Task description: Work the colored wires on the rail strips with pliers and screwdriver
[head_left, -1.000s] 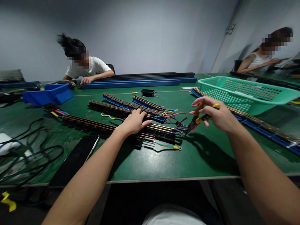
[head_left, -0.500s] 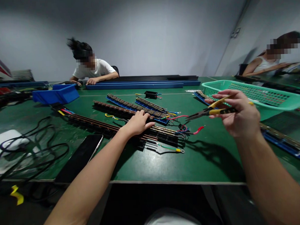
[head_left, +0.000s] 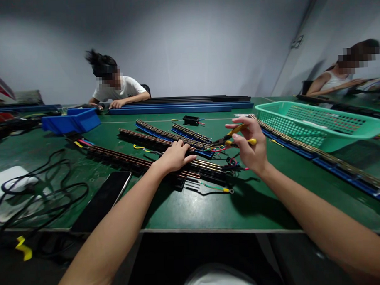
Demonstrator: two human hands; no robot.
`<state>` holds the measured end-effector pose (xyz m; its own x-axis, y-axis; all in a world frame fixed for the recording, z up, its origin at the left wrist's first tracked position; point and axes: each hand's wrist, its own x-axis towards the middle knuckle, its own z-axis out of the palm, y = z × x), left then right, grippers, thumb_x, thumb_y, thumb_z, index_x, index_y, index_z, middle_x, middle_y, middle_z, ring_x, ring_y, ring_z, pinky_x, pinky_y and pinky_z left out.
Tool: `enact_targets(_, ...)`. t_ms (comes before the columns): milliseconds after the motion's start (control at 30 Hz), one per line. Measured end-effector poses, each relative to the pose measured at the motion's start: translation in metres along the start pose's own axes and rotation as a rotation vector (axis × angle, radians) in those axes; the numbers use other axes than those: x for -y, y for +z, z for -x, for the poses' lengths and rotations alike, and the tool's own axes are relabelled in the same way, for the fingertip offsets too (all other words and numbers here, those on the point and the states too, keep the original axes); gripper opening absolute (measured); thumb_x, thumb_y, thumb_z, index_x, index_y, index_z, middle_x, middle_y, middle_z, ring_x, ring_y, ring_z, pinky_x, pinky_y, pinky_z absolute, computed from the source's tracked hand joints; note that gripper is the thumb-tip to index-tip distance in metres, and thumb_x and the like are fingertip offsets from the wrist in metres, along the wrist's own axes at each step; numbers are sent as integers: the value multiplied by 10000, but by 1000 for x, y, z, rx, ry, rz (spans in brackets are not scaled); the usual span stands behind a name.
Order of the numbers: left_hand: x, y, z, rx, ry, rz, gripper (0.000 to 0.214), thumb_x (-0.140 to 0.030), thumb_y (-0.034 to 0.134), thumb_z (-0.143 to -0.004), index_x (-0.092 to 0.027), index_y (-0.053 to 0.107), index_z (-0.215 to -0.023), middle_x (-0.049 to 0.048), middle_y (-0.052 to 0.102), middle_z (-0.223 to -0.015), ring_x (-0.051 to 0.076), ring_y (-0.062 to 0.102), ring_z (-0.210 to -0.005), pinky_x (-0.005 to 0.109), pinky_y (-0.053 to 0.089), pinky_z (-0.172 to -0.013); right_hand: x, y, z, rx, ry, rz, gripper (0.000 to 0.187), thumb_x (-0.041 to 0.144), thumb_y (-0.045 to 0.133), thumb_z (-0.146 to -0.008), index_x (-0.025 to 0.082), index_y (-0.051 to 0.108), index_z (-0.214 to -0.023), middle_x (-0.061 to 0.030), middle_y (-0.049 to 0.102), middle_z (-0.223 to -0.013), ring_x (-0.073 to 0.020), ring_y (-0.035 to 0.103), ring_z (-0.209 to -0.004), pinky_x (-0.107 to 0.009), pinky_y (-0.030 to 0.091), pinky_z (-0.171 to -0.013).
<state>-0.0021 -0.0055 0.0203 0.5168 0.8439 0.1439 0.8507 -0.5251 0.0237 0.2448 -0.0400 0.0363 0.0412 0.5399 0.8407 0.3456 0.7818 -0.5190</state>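
Observation:
My left hand (head_left: 174, 156) lies flat, fingers stretched out, on a long black strip with copper rails (head_left: 137, 161) on the green table (head_left: 192, 209). My right hand (head_left: 250, 150) grips yellow-handled pliers (head_left: 232, 139), held above the strip's right end. The pliers' jaws point left over a bunch of red, blue and yellow wires (head_left: 229, 160). A green wire with a yellow ring terminal (head_left: 214, 187) lies just in front of the strip.
More rail strips (head_left: 165, 137) lie behind. A teal basket (head_left: 314, 119) stands at right, a blue bin (head_left: 69, 120) at back left, a dark phone (head_left: 101, 199) and black cables (head_left: 39, 197) at left. Two other people sit at the far and right sides.
My right hand swung the pliers up and right, then brought them back left and down over the wires. My left hand stayed on the strip.

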Motion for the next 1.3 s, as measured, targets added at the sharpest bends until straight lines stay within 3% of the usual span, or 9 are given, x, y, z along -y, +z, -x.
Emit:
enact_targets(133,0,0,0,-10,-8,10,481,-519,470,-987,-131,593,-1244,155,556,-1172,297,534,-1102,402,461,-945,-1,-6,9,18,45,-27,302,222,564,-844,263,563,-1144,-61,574,-1133,-261,651,-1094,-458,595,-881)
enact_targets(400,0,0,0,-8,-11,15,489,-517,472,-986,-132,583,-1267,160,552,-1190,300,534,-1108,406,461,-943,7,-19,12,-3,7,5,335,185,585,-814,269,592,-1138,-67,575,-1138,-260,662,-1046,-450,597,-858)
enact_targets(633,0,1,-1,-15,-1,18,477,-515,470,-988,-131,592,-1242,155,554,-1169,294,539,-1088,412,466,-948,2,-14,18,88,-118,149,335,156,571,-798,245,620,-1117,-87,591,-1136,-272,603,-1091,-411,608,-789)
enact_targets(833,1,2,-1,-20,5,12,479,-529,456,-988,-147,589,-1243,145,560,-1156,291,537,-1085,415,469,-940,6,-10,21,174,-114,187,335,155,551,-807,225,624,-1126,-109,588,-1138,-271,596,-1053,-348,608,-642)
enact_targets(1133,0,1,0,-20,2,15,462,-522,460,-987,-147,593,-1223,145,560,-1150,291,537,-1075,409,464,-932,12,-12,21,137,-109,181,303,194,552,-849,256,618,-1138,-111,559,-1168,-266,591,-1072,-322,614,-614)
enact_targets(1300,0,1,0,-24,-1,28,448,-513,471,-986,-154,593,-1225,141,561,-1150,291,535,-1086,403,459,-934,2,-10,23,243,-88,216,342,165,553,-843,248,591,-1173,-109,536,-1179,-221,611,-951,-306,610,-607)
